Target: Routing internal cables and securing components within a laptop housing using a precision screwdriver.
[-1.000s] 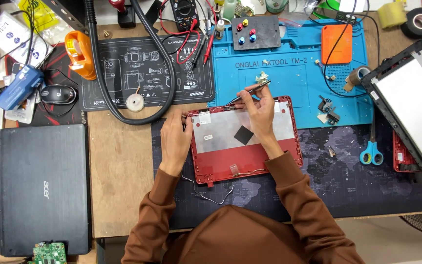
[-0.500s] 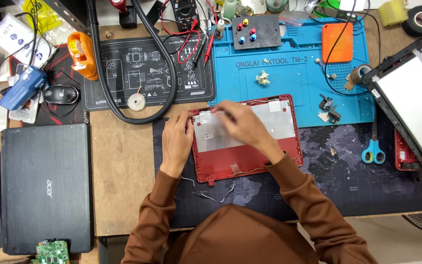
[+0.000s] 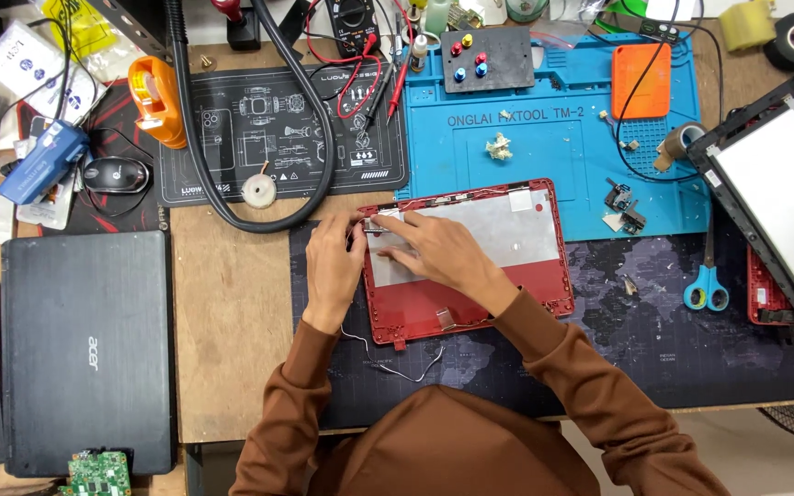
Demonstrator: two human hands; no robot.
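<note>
Left hand (image 3: 333, 266) flat against left edge of red laptop lid (image 3: 470, 257), gripping nothing. Right hand (image 3: 438, 253) fingers pinched at lid's top-left corner; held item indiscernible.

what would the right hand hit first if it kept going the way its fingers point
The right hand points left across the red laptop lid, so it would most likely meet the left hand at the lid's top-left corner first.

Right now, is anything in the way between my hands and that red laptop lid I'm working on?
Nothing visible. Both hands already rest on the red laptop lid: the left hand along its left edge, the right hand on the silver panel near the top-left corner.
</note>
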